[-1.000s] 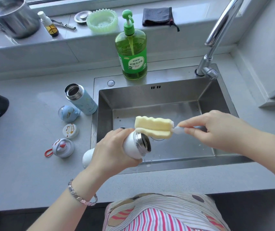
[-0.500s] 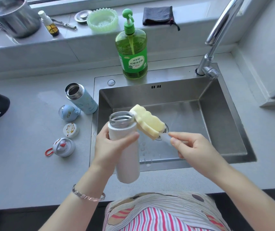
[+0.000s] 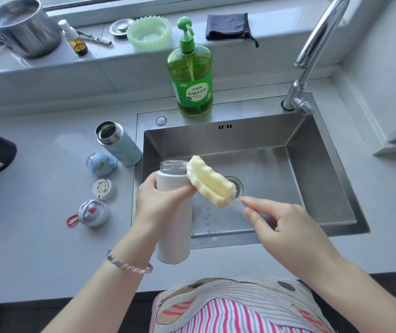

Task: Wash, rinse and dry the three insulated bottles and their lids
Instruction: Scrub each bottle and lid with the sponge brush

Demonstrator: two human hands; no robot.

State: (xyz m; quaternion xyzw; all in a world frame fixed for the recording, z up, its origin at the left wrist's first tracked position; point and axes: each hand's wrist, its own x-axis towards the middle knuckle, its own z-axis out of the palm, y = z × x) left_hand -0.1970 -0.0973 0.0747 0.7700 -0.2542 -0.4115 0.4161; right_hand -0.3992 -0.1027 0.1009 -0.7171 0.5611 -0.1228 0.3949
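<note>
My left hand (image 3: 161, 203) grips a white insulated bottle (image 3: 174, 236) upright over the sink's front left corner, its steel mouth facing up. My right hand (image 3: 281, 227) pinches the clear handle of a yellow sponge brush (image 3: 210, 182), whose head leans against the bottle's rim from the right. A light blue bottle (image 3: 120, 144) stands open on the counter left of the sink. Three lids lie beside it: a blue domed lid (image 3: 100, 164), a flat white lid (image 3: 103, 188) and a grey lid with a red loop (image 3: 92, 213).
The steel sink (image 3: 312, 179) has a drain at its middle and a faucet (image 3: 312, 54) at the back right. A green dish soap bottle (image 3: 191, 73) stands behind it. On the window ledge sit a metal pot (image 3: 21, 27), a green dish (image 3: 149, 32) and a dark cloth (image 3: 228, 26).
The white bottle went from lying tilted with its mouth to the right to standing upright. The sponge brush swung from level to slanting up against the bottle's rim.
</note>
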